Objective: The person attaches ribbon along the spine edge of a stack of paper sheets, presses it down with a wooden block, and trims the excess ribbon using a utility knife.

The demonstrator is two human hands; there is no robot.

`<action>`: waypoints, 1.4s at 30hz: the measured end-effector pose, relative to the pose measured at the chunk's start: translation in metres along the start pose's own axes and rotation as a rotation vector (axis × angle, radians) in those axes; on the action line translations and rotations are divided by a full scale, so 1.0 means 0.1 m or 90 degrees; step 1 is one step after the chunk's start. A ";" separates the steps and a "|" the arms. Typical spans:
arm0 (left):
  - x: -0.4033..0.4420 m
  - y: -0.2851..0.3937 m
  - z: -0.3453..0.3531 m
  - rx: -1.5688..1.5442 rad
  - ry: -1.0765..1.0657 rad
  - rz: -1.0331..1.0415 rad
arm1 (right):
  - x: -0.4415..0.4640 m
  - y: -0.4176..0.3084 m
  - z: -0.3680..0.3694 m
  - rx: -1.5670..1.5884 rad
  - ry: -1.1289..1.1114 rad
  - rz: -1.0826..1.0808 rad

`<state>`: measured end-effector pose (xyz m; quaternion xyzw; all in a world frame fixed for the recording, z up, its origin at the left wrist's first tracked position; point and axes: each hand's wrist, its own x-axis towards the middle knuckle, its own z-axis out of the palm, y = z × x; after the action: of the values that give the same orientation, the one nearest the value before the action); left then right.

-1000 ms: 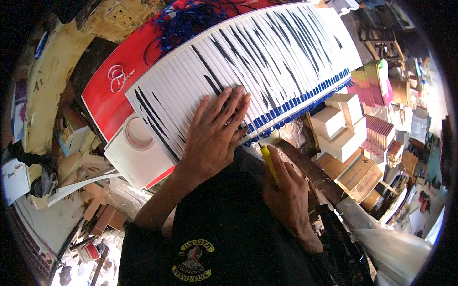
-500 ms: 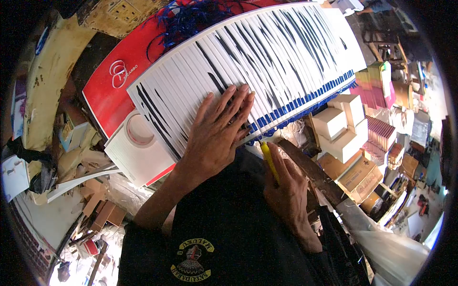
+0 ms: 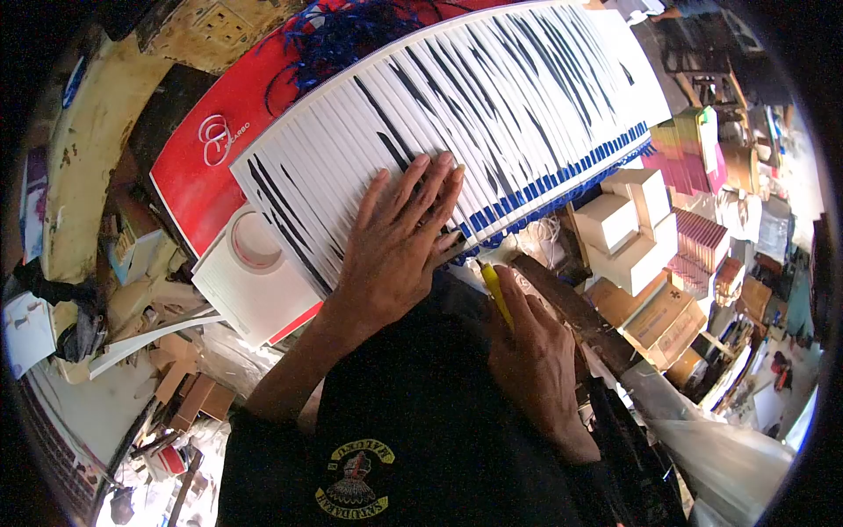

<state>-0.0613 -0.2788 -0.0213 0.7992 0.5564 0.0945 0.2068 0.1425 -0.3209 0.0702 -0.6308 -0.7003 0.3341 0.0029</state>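
Observation:
A long row of narrow white pieces with black gaps [image 3: 527, 97] lies before me, packed side by side on a white board. Blue ribbon ends [image 3: 553, 186] run along its near edge, with cut-looking blue bits hanging below. My left hand [image 3: 395, 233] lies flat across the white pieces, fingers spread, its thumb side by the end of the blue row. In my right hand [image 3: 531, 356] is a yellow-handled cutter [image 3: 496, 297], gripped with its tip up, just below that near edge. Its blade is too small to make out clearly.
Beneath the row lies a red board [image 3: 198, 167] with a tangle of blue shreds [image 3: 320, 48]. A roll of tape [image 3: 256, 239] rests on a white panel at left. White boxes [image 3: 606, 227] and a cardboard box [image 3: 654, 329] stand at right.
My right hand with the cutter has shifted slightly right and down, away from the blue edge. My left hand stays pressed on the row, which has shifted slightly in view.

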 end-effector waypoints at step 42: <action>-0.11 -0.12 0.08 0.047 0.071 0.030 | 0.02 0.33 0.47 0.075 0.095 -0.113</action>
<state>-0.0718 -0.2873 -0.0330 0.8125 0.5513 0.1234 0.1436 0.1511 -0.3415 0.0178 -0.5880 -0.7303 0.3257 0.1217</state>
